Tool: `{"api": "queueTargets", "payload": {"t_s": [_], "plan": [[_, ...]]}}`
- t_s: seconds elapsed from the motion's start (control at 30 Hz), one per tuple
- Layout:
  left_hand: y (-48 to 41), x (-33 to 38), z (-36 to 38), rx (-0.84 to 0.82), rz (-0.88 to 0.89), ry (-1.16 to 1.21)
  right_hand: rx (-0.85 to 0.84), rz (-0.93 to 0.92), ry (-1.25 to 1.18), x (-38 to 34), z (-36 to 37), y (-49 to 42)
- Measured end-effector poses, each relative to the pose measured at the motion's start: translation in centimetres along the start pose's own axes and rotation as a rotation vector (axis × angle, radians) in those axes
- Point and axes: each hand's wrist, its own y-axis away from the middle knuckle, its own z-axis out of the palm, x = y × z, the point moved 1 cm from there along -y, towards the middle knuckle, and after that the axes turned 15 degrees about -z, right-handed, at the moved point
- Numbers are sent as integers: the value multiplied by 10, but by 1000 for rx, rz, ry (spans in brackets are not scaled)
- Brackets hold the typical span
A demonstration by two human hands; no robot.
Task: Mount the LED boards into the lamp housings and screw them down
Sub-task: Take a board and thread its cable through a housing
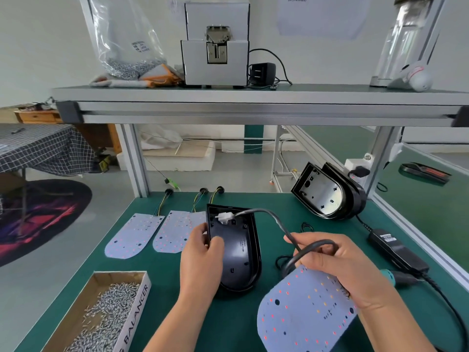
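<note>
**Board in hand, housing steadied, lead at the connector**

Nearest on the left of the counter (241, 323), an open box of screws (101, 313) sits within easy reach, presumably for the fastening step to come. On the near right, the right hand (337, 265) carries an LED board (304, 313) tilted up off the green mat. Its fingers (317, 252) are curled round a loop of grey cable (279, 222), with the board's far edge clamped under the same hand and the rounded end hanging free toward the near side. Bunching cable and board together looks like a way to keep slack out of the way.

Just beyond, the left hand (200, 252) grips the left wall of the black lamp housing (236, 250), thumb inside the shell, seemingly to stop it sliding. The cable arcs from the right hand to a white connector (224, 217) at the housing's far end. The board is beside the housing, not yet in it.

Farther left lie two spare boards (132, 236). At the far right a second housing (327, 191) leans on its edge, a board apparently already inside. Above it all, a shelf (253, 97) carries a grey screw feeder (215, 52).
</note>
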Motion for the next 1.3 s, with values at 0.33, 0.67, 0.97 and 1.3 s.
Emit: {"api": "queueTargets", "payload": {"t_s": [0.33,0.67,0.97,1.3], "plan": [[-14,5,-10,-42,-242,262,-232,107,124,-11,5,1],[-19,5,-23,-24,-214,262,-328,120,102,-17,14,2],[-16,8,-23,-45,-130,194,-197,42,116,-7,10,1],[-21,9,-20,-25,-126,60,-112,-29,195,7,18,-5]]}}
